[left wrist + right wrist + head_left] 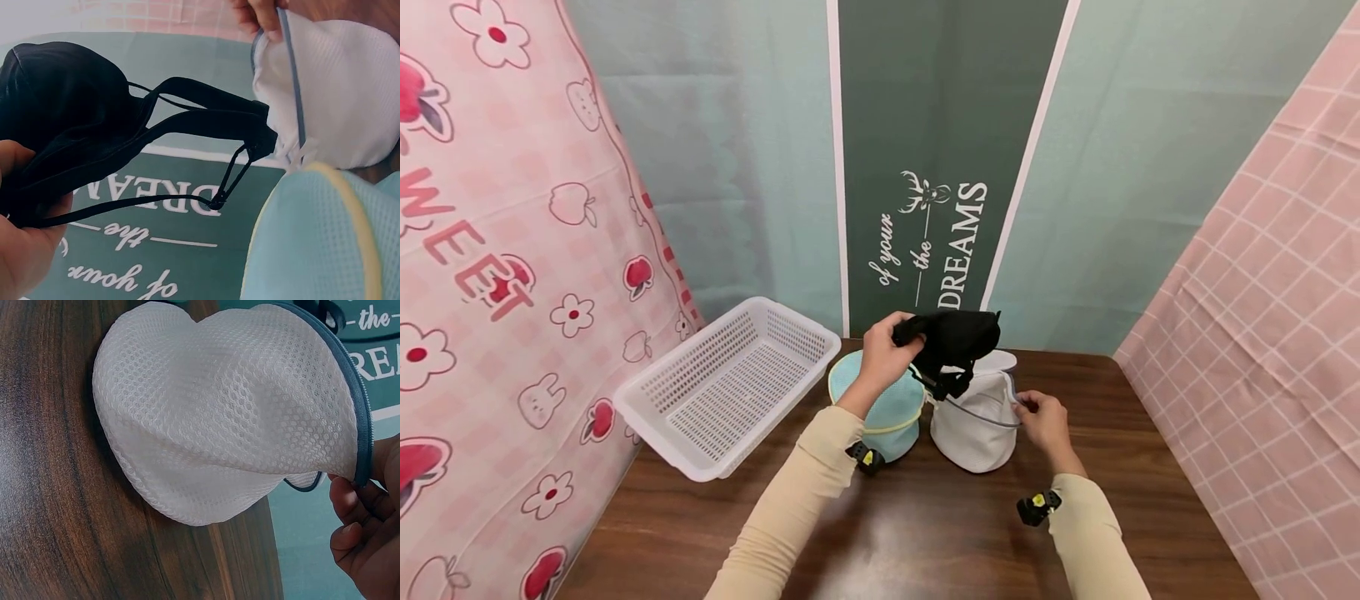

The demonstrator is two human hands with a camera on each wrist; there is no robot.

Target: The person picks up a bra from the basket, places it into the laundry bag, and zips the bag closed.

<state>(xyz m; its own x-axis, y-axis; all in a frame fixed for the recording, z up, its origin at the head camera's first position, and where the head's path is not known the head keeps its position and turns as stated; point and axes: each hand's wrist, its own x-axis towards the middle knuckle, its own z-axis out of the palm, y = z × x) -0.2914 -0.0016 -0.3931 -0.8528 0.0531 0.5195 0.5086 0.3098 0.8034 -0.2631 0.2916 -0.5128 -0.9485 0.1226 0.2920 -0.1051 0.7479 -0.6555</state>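
My left hand (889, 354) grips a black bra (958, 335) by one end and holds it up over the white mesh bag (973, 442); its straps hang down at the bag's opening. In the left wrist view the cups of the bra (69, 94) are near the hand (28, 237). My right hand (1047, 423) pinches the grey zipper rim of the white bag, seen also in the right wrist view, where fingers (353, 500) hold the rim (361, 425). The bag stands with its lid folded back.
A blue mesh bag (901, 442) with yellow trim stands just left of the white one, under my left forearm. An empty white plastic basket (662, 437) sits at the left. Patterned cloths hang behind and on both sides of the wooden table (925, 533).
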